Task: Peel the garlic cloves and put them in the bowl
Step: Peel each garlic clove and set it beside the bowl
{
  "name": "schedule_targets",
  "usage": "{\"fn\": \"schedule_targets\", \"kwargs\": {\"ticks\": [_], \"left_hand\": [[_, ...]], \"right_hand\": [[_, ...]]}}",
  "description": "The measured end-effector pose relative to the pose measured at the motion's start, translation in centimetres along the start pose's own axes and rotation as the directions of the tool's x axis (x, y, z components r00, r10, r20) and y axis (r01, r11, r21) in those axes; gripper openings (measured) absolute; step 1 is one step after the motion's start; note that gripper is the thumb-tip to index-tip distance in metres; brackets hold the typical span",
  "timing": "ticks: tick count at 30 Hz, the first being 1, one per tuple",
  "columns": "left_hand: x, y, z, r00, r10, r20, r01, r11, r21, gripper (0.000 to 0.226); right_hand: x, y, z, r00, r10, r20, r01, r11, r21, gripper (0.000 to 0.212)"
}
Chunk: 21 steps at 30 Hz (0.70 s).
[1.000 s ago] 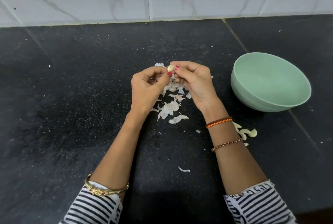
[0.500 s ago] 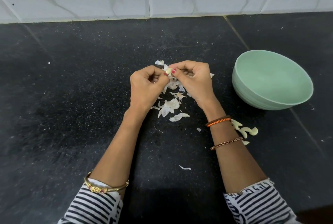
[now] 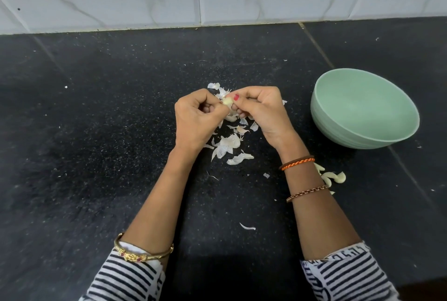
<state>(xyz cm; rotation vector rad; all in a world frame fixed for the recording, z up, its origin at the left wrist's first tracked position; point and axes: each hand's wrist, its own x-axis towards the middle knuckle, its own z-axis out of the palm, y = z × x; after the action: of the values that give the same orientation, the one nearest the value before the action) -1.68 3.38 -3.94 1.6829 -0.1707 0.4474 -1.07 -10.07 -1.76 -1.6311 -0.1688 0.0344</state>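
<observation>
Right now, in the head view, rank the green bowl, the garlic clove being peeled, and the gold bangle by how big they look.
1. Green bowl, clearly largest.
2. Gold bangle, though it sits nearer the camera, which enlarges it.
3. Garlic clove, smallest, pinched between both hands.

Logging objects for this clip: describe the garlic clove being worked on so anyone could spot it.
Start at the green bowl on the black counter and look left to where the two hands meet. The garlic clove is the pale yellowish lump pinched between their fingers, held above the flat white skins.
</observation>
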Motion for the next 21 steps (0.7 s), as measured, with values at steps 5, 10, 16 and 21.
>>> {"fn": "schedule_targets", "kwargs": {"ticks": [5,10,16,21], "left_hand": [[0.0,0.5,0.4,0.995,-0.095,0.016,0.096,0.968,-0.231,0.012],[0.1,0.4,0.4,0.990,-0.144,0.002,0.140,0.957,-0.255,0.014],[0.4,0.5,0.1,0.977,-0.194,-0.082,0.153,0.920,-0.360,0.014],[0.5,-0.2,-0.3,0.990,-0.100,-0.100,0.074,0.969,-0.238,0.025]], "right_hand": [[-0.3,-0.4,0.5,0.963,0.143,0.227,-0.234,0.864,0.447,0.045],[-0.3,-0.4,0.7,0.941,0.194,0.277,-0.332,0.678,0.656,0.036],[-0.4,-0.8,0.3,0.925,0.265,0.272,-0.380,0.614,0.692,0.015],[-0.2,-0.6,-0.4,0.970,0.208,0.125,-0.242,0.786,0.569,0.016]]}}
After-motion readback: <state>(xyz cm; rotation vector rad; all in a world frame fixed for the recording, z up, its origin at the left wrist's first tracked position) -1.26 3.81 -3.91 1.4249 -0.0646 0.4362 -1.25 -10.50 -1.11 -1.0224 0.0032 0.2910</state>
